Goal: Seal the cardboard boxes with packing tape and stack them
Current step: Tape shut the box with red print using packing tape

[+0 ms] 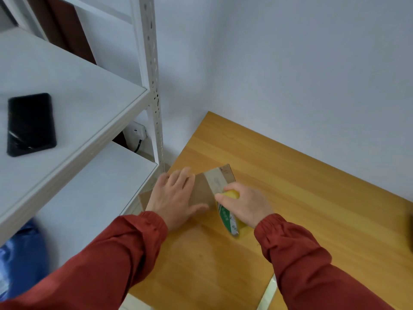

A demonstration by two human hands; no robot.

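A small brown cardboard box (202, 191) lies on the wooden table (301, 186) near its left edge. A strip of clear packing tape (215, 181) runs across the box top toward its far corner. My left hand (176, 195) presses flat on the box with fingers spread. My right hand (244, 205) grips a roll of tape (228, 217) with a yellow core and a green and white label, held upright at the box's right side. The strip leads from the roll onto the box.
A white metal shelf unit (89, 121) stands left of the table, with a black phone (30, 124) on its upper board. A slotted upright post (153, 86) is close to the box. Blue fabric (20, 253) shows at lower left. A dark object (410, 231) sits at the right edge.
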